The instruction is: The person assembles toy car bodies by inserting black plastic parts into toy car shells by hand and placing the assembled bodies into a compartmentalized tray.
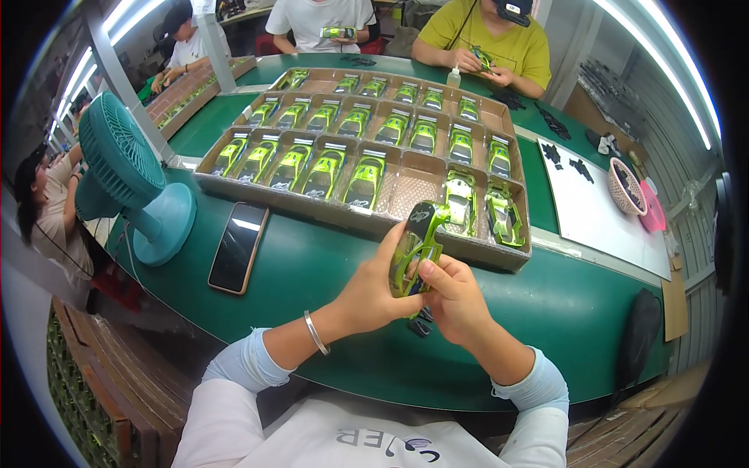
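Observation:
Between my two hands, a green and black toy car body [419, 248] is held up in front of the box, tilted on end. My left hand [373, 290] wraps its fingers round the left side and lower end of it. On the right side my right hand [452, 299] pinches it with thumb and fingers. Just beyond stands a divided cardboard box [359, 212], with a green toy car body in most compartments. One front-row compartment [415, 187] near the held body has no car in it. Small black parts [421, 324] lie on the table, partly hidden behind my hands.
A teal fan [148, 187] and a phone [238, 248] stand and lie at the left on the green table [312, 269]. At right are a white board [597, 207], a pink basket [626, 189] and a black object [638, 339]. Co-workers [488, 47] sit across the table.

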{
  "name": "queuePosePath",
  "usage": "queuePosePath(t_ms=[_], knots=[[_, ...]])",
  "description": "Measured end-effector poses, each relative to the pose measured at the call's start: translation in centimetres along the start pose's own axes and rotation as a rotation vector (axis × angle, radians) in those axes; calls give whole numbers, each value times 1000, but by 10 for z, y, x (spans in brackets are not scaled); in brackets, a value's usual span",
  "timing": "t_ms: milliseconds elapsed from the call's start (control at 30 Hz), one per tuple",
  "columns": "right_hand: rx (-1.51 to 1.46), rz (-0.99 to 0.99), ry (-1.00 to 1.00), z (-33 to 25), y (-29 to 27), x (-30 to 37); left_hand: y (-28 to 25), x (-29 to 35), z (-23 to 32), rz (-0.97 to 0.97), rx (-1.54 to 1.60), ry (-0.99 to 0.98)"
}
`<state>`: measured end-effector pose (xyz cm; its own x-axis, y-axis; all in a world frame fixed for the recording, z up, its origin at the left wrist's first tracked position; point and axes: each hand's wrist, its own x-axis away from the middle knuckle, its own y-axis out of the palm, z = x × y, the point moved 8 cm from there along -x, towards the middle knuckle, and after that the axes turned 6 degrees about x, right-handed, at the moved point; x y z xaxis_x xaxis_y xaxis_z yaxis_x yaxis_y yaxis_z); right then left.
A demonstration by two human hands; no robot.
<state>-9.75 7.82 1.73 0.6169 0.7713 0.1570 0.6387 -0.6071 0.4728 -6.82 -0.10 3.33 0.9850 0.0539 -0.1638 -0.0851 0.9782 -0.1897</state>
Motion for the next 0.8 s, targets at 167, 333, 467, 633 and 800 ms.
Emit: queuePosePath(t_ms=[167,333,467,633,800], knots=[[-169,31,-65,1,-14,3,3,-3,4,2,-34,58],[-110,-11,-36,-3,-6,3,3,3,11,-40,-135,-20],[206,58,-85,-9,-25,-8,-3,2,6,75,-320,67],[357,6,-138,-16,-26,-16,-13,2,10,192,-467,169],[457,86,-182,-12,-34,-18,-12,1,17,247,-514,255]])
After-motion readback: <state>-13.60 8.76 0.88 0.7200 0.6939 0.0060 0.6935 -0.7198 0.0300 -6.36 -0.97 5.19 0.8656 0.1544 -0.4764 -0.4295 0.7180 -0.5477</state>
